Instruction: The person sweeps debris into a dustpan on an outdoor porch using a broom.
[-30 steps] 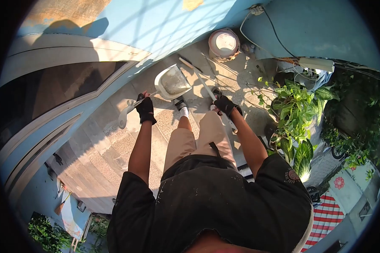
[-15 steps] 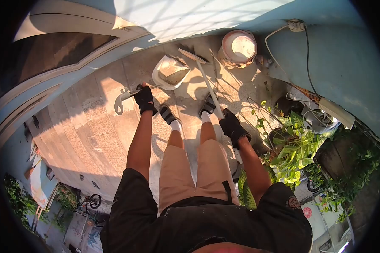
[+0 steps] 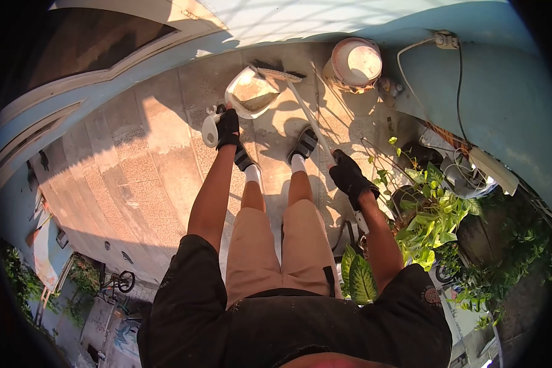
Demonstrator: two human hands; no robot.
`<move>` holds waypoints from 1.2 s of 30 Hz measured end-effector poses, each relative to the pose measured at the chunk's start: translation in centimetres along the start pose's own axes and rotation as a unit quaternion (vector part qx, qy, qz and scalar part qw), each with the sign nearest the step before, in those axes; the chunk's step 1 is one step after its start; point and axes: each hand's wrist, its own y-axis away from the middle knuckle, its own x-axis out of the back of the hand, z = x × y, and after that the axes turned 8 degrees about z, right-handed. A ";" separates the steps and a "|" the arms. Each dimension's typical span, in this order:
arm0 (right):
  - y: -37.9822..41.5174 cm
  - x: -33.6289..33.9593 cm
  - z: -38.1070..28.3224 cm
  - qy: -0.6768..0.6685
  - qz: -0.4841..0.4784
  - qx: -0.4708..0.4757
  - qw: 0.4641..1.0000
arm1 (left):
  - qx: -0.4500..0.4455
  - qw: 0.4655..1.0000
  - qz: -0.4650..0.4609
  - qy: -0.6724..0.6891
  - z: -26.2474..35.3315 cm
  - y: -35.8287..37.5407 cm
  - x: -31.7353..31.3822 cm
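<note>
My left hand (image 3: 228, 127), in a black fingerless glove, is closed round the handle of a white dustpan (image 3: 246, 98). The handle's pale hooked end (image 3: 210, 130) sticks out to the left of the hand. Some dirt seems to lie in the pan. In my right hand (image 3: 351, 176), gloved alike, is the long pale stick of a broom (image 3: 303, 107). The broom's head (image 3: 279, 74), with dark bristles, rests on the floor by the far rim of the dustpan. Both hands are closed, and the gloves hide part of each grip.
A pinkish bucket (image 3: 357, 64) stands on the tiled floor near the wall. Leafy potted plants (image 3: 429, 218) crowd my right side. Cables hang from a wall socket (image 3: 446, 40). My sandalled feet (image 3: 303, 145) stand just behind the dustpan. A bicycle (image 3: 118, 282) is at the lower left.
My left hand has moved right and a little forward, its handle now pointing more toward the camera. The broom head has shifted left, up to the dustpan's rim. My right hand has moved slightly right.
</note>
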 end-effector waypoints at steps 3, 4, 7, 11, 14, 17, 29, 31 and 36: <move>-0.3 -0.1 -0.5 -0.010 0.037 -0.002 0.999 | -0.010 1.000 -0.003 0.010 -0.4 0.7 -0.3; -1.2 0.0 -1.0 -0.006 0.046 -0.023 0.999 | 0.020 0.999 -0.009 0.037 -0.4 1.0 -0.4; -5.5 -2.6 -0.2 -0.009 0.051 -0.008 0.999 | 0.043 0.993 -0.019 0.108 -0.5 1.6 0.2; -3.1 -5.1 0.5 0.015 -0.042 -0.060 0.997 | 0.021 0.986 -0.035 0.161 -0.2 2.1 0.9; 0.8 -4.7 2.8 -0.085 -0.103 -0.080 0.988 | 0.029 0.992 -0.048 0.110 -3.3 0.9 -1.1; 4.6 -3.6 3.4 -0.073 -0.100 -0.069 0.990 | 0.010 0.970 -0.039 0.241 -6.4 0.2 -3.0; 10.1 1.8 1.4 -0.316 -0.015 -0.193 0.929 | 0.048 0.984 0.053 0.164 -5.6 1.7 6.5; 11.1 4.4 1.9 -0.320 -0.046 -0.202 0.925 | 0.033 0.971 0.069 0.226 -6.3 3.6 9.3; 14.6 9.0 -0.1 -0.274 -0.095 -0.163 0.943 | 0.000 0.972 0.020 0.235 -5.6 9.7 19.7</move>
